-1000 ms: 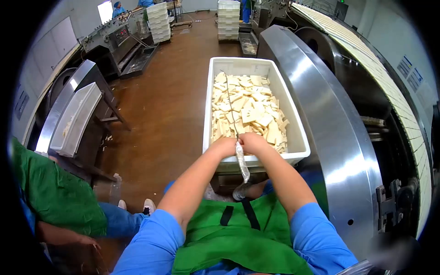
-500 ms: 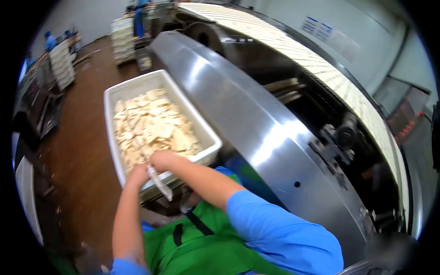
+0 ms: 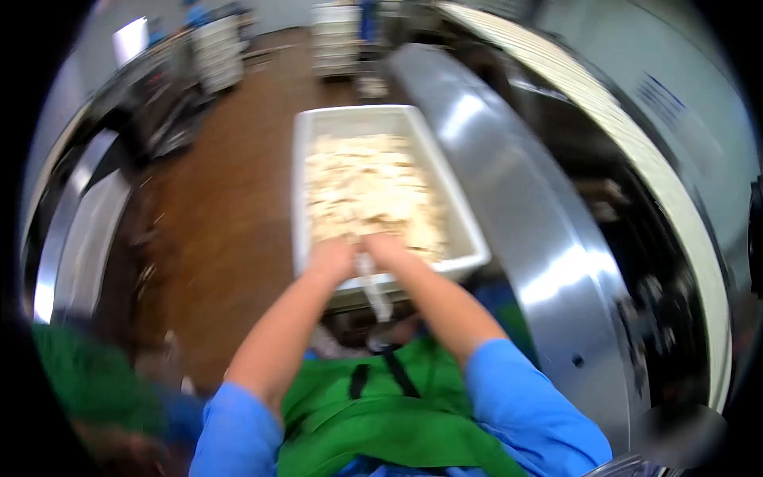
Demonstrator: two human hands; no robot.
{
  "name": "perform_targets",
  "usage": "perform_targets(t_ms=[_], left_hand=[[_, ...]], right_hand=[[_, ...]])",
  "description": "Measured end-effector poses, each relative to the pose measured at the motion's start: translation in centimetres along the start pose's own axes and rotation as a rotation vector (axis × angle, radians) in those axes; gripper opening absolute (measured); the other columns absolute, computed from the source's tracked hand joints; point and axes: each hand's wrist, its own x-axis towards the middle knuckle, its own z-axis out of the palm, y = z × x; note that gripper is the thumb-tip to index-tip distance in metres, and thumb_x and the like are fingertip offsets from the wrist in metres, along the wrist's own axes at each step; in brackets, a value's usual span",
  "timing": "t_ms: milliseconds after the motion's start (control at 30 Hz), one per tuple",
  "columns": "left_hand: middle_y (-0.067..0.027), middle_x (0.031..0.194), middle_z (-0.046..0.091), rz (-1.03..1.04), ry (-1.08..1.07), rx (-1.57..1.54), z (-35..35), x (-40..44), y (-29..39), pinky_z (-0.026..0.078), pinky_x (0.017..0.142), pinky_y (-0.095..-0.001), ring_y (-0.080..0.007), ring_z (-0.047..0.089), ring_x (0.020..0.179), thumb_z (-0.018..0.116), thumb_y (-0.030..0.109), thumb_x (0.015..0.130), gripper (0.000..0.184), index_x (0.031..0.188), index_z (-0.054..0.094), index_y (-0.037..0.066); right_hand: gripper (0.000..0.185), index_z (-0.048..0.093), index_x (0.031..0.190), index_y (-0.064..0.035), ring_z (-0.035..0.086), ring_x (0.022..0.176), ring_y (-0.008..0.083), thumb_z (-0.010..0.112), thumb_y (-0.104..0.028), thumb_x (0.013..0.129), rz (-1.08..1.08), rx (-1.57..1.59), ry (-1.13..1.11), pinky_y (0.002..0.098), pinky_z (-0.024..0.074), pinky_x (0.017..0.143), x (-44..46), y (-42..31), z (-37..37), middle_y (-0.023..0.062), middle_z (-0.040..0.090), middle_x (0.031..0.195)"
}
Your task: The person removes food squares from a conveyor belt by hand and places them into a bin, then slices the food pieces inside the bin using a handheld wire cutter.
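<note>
In the head view, a white tub (image 3: 300, 175) is heaped with flat, pale cream pieces (image 3: 373, 191) that look like dough or wafer scraps. My left hand (image 3: 334, 256) and my right hand (image 3: 383, 248) are close together over its near end. Both look closed around a whitish twisted strip, perhaps plastic (image 3: 375, 296), whose loose end hangs over the near rim toward my green apron (image 3: 381, 421). Motion blur smears the fingers, and the far part of the strip is hard to make out among the pieces.
A long steel cover (image 3: 517, 183) runs close along the tub's right side, with a pale slatted conveyor (image 3: 588, 87) beyond it. Stacked white crates (image 3: 335, 40) stand ahead on the brown floor (image 3: 222, 191). Another person's green garment (image 3: 91, 381) shows at lower left.
My view has swung left, so the tub and my hands appear farther right and straighter ahead. Both hands stay together at the strip. A green garment has come into view at lower left.
</note>
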Motion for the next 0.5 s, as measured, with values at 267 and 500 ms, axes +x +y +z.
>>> perform_targets(t_ms=[267, 500], left_hand=[[-0.0056, 0.07, 0.064, 0.109, 0.519, 0.066, 0.1, -7.3, -0.8, 0.04, 0.075, -0.048, -0.0268, 0.061, 0.075, 0.049, 0.035, 0.084, 0.027, 0.07, 0.066, 0.019], [-0.0128, 0.148, 0.023, 0.034, 0.425, -0.076, 6.4, -13.0, -1.4, 0.021, 0.106, -0.0552, -0.0306, 0.016, 0.138, 0.059, 0.044, 0.081, 0.077, 0.141, 0.027, 0.009]], right_hand=[[0.02, 0.066, 0.089, -0.0094, 0.062, 0.088, 0.0315, 0.055, -0.019, 0.076, 0.044, -0.099, 0.061, 0.0419, 0.0492, 0.074, 0.7, 1.6, 1.6, 0.015, 0.065, 0.092], [0.033, 0.069, 0.079, -0.0071, 0.062, 0.074, 0.0331, 0.062, -0.039, 0.074, 0.086, -0.157, 0.229, 0.0419, 0.049, 0.067, 0.6, 1.6, 0.4, 0.0166, 0.064, 0.075]])
